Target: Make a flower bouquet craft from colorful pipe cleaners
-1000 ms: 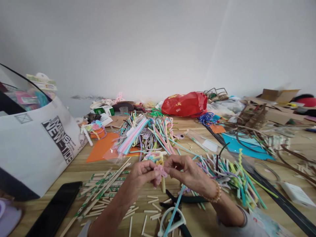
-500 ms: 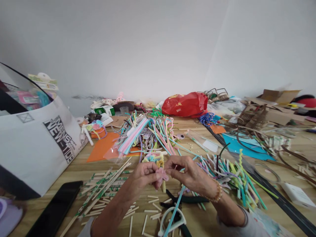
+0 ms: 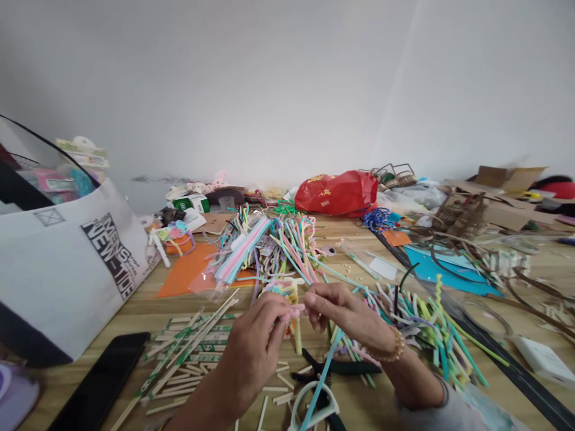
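Observation:
Between my two hands is a small pink pipe-cleaner flower (image 3: pixel 296 310), now seen nearly edge-on. My left hand (image 3: pixel 256 344) is closed, pinching it between thumb and fingers. My right hand (image 3: pixel 344 311) is closed too, its fingertips pinched at the flower's right edge. Just behind the hands stands a small frame wrapped in yellow and pastel pipe cleaners (image 3: pixel 294 292), partly hidden. Below them lie dark-handled pliers (image 3: pixel 354 365), a white ring-shaped tool (image 3: pixel 330 407) and a long blue pipe cleaner (image 3: pixel 322 380) across it.
Wooden sticks (image 3: pixel 197 341) and a black phone (image 3: pixel 101 383) lie at left, below a white tote bag (image 3: pixel 58 257). Piles of pipe cleaners (image 3: pixel 269 245) spread behind and to the right. A red bag (image 3: pixel 336 193) and orange paper (image 3: pixel 182 269) lie farther back.
My left hand has rolled over, showing its back more, and the flower has turned from facing me to edge-on. My right hand stays close beside it.

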Demonstrator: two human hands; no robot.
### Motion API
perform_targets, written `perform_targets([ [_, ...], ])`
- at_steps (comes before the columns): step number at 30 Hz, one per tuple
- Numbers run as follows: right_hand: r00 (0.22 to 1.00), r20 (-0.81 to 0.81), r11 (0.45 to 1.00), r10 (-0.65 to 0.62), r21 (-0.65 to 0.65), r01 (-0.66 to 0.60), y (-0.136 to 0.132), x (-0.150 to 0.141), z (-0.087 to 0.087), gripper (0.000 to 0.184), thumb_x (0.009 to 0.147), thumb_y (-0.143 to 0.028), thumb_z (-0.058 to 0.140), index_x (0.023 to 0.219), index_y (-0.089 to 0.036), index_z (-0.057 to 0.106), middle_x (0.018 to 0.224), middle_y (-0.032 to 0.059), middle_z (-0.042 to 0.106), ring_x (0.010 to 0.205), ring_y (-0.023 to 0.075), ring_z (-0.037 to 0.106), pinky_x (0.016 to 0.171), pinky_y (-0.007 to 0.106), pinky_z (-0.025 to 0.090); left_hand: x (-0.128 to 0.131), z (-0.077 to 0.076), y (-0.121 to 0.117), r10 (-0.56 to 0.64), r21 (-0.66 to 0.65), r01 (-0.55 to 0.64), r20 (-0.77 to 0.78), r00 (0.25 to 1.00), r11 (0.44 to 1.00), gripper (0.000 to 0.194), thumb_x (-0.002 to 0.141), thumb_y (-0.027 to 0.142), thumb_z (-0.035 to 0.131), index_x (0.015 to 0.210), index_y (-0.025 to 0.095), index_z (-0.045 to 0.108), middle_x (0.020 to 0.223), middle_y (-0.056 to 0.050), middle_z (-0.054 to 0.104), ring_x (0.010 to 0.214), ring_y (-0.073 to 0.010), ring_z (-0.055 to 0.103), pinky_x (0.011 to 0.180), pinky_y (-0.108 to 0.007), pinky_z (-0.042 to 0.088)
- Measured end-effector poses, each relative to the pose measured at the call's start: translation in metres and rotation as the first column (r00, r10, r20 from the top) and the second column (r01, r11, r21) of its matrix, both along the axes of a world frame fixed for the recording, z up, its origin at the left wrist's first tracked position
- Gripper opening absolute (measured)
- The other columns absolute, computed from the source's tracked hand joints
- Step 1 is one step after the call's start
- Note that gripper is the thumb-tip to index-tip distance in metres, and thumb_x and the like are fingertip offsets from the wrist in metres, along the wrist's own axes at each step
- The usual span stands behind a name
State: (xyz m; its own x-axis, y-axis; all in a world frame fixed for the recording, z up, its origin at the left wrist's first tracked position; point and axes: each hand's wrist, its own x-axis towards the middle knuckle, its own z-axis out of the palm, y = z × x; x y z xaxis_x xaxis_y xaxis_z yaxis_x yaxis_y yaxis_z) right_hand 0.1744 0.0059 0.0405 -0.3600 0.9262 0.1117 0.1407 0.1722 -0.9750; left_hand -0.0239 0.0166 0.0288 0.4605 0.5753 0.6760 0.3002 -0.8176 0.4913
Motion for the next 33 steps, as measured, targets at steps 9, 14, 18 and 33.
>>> perform_targets([
  [9, 0.988, -0.150, 0.980, 0.031, -0.189, -0.060, -0.006, -0.007, 0.001, 0.044, 0.080, -0.059, 0.061, 0.077, -0.016, 0.057, 0.057, -0.0028, 0.059, 0.048, 0.0086, 0.056, 0.048, 0.019, 0.046, -0.006, -0.002, 0.003, 0.102, 0.595, 0.066, -0.244, 0.964, 0.801, 0.027, 0.089, 0.005, 0.047, 0.112, 0.010, 0.059, 0.102, -0.015, 0.070, 0.097, -0.0243, 0.063, 0.088, -0.038, 0.052],
  [14, 0.987, -0.153, 0.975, 0.043, -0.208, -0.074, -0.004, -0.004, 0.002, 0.046, 0.077, -0.060, 0.065, 0.080, -0.014, 0.059, 0.058, -0.0024, 0.059, 0.046, 0.0077, 0.054, 0.048, 0.019, 0.047, -0.007, 0.000, 0.008, 0.070, 0.610, 0.117, -0.274, 0.959, 0.783, 0.024, 0.090, 0.008, 0.049, 0.112, 0.009, 0.060, 0.099, -0.014, 0.071, 0.095, -0.0241, 0.064, 0.086, -0.037, 0.054],
  [18, 0.990, -0.136, 0.989, 0.038, -0.134, -0.056, -0.005, -0.004, 0.005, 0.040, 0.080, -0.054, 0.065, 0.077, -0.014, 0.058, 0.058, -0.0029, 0.056, 0.047, 0.0082, 0.051, 0.049, 0.020, 0.044, -0.009, -0.001, 0.010, 0.008, 0.551, 0.149, -0.271, 0.962, 0.821, 0.026, 0.090, 0.005, 0.048, 0.113, 0.010, 0.059, 0.101, -0.014, 0.070, 0.097, -0.0228, 0.064, 0.088, -0.035, 0.052],
  [33, 0.892, 0.420, 0.899, -0.169, 0.437, -0.036, -0.012, -0.009, 0.000, 0.016, 0.095, -0.022, 0.049, 0.083, -0.018, 0.057, 0.075, 0.0011, 0.060, 0.068, 0.0131, 0.053, 0.063, 0.024, 0.038, -0.002, 0.008, 0.017, -0.131, -0.833, 0.324, 0.297, 0.946, 0.448, 0.023, 0.073, 0.034, 0.070, 0.070, 0.014, 0.059, 0.065, -0.005, 0.068, 0.049, -0.0113, 0.053, 0.045, -0.022, 0.045],
])
